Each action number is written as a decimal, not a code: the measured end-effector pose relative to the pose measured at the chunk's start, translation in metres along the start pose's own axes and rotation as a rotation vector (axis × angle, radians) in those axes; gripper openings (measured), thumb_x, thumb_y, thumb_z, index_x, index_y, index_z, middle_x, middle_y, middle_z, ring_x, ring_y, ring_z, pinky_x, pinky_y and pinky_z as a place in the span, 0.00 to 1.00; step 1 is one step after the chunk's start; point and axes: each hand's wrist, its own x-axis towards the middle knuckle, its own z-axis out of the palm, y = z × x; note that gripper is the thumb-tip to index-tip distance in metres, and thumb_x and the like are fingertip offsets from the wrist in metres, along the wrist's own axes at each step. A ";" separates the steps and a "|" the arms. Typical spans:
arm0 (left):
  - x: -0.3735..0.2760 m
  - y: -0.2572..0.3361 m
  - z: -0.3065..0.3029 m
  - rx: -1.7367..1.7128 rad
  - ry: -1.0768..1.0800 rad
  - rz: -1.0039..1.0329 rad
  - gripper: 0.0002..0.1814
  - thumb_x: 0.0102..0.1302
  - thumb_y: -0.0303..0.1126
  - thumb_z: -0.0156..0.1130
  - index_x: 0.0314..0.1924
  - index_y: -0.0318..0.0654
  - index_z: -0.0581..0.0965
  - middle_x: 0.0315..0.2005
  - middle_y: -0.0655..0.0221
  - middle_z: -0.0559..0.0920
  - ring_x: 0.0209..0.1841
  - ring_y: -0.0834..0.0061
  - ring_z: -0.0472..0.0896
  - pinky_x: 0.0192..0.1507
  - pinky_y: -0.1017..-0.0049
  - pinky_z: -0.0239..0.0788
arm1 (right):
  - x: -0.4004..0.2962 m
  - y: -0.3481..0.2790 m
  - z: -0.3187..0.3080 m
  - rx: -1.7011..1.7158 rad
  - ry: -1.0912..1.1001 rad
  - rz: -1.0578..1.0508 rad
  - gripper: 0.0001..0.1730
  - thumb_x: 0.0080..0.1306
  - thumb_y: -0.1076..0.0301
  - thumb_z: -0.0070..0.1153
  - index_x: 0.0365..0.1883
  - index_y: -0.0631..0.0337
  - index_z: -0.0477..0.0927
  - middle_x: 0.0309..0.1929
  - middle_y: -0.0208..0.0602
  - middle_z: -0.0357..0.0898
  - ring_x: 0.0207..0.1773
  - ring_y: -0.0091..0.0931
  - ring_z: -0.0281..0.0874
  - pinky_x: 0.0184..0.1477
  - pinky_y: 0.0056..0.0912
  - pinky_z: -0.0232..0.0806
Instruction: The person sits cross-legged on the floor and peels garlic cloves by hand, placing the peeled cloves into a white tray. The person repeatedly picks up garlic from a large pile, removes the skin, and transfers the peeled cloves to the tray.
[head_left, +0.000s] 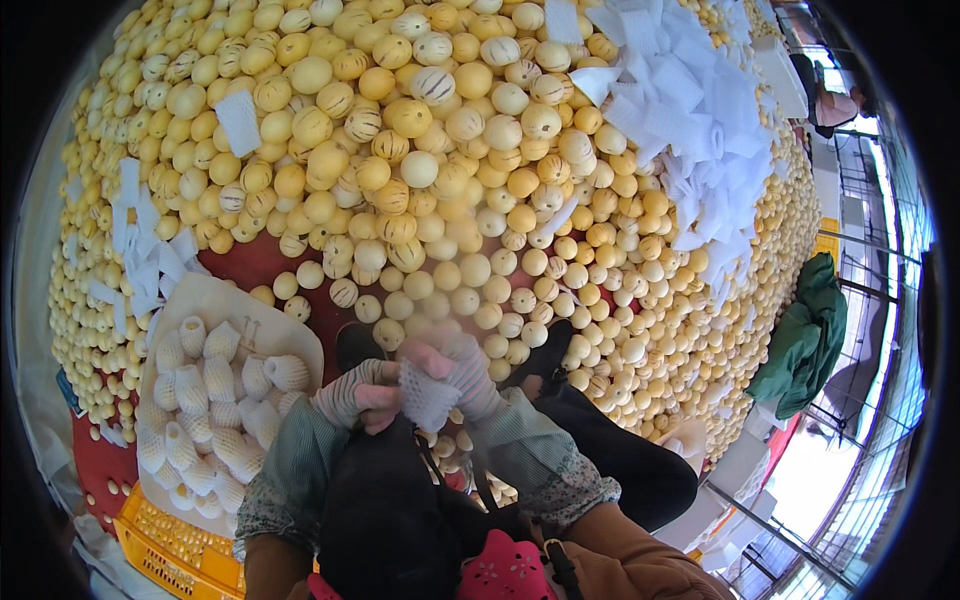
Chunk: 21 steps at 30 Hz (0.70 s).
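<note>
In front of my lap both hands, in striped fingerless gloves, meet at a white foam net sleeve (427, 400). My left hand (367, 396) has its fingers curled at the sleeve's left edge. Thumb and fingers of my right hand (457, 367) pinch its upper part; haze blurs that spot. Whether a fruit is inside the sleeve cannot be seen. Beyond the hands spreads a heap of yellow pepino melons (405, 120), many with purple stripes. To my left, several fruits in foam nets (217, 382) lie on a white foam tray or lid (217, 300).
A yellow plastic crate (169, 551) stands under the white tray. Loose foam sleeves lie piled on the heap at right (697, 97) and in a smaller pile (139, 247) at left. Red cloth (255, 262) shows beneath the fruit. A green bag (806, 337) and another person (832, 105) are far right.
</note>
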 end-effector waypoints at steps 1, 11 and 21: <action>-0.003 0.000 -0.001 0.070 -0.032 -0.040 0.19 0.62 0.37 0.66 0.50 0.36 0.78 0.15 0.80 0.70 0.13 0.87 0.63 0.17 0.82 0.57 | 0.003 0.002 -0.003 -0.055 -0.008 -0.013 0.19 0.68 0.56 0.57 0.45 0.65 0.78 0.36 0.28 0.79 0.39 0.18 0.75 0.42 0.21 0.69; -0.032 0.020 -0.004 0.313 -0.066 -0.172 0.17 0.60 0.28 0.66 0.49 0.29 0.81 0.39 0.67 0.85 0.43 0.82 0.81 0.49 0.79 0.72 | 0.145 -0.037 -0.070 -1.385 0.619 0.065 0.33 0.60 0.49 0.61 0.55 0.63 0.70 0.50 0.50 0.77 0.51 0.43 0.77 0.52 0.44 0.69; -0.011 0.006 0.001 -0.082 0.564 0.436 0.15 0.69 0.32 0.56 0.54 0.41 0.77 0.16 0.81 0.69 0.14 0.89 0.59 0.18 0.83 0.54 | 0.136 -0.022 -0.097 -1.049 0.507 -0.018 0.35 0.57 0.52 0.64 0.57 0.61 0.67 0.55 0.49 0.72 0.52 0.42 0.76 0.50 0.44 0.71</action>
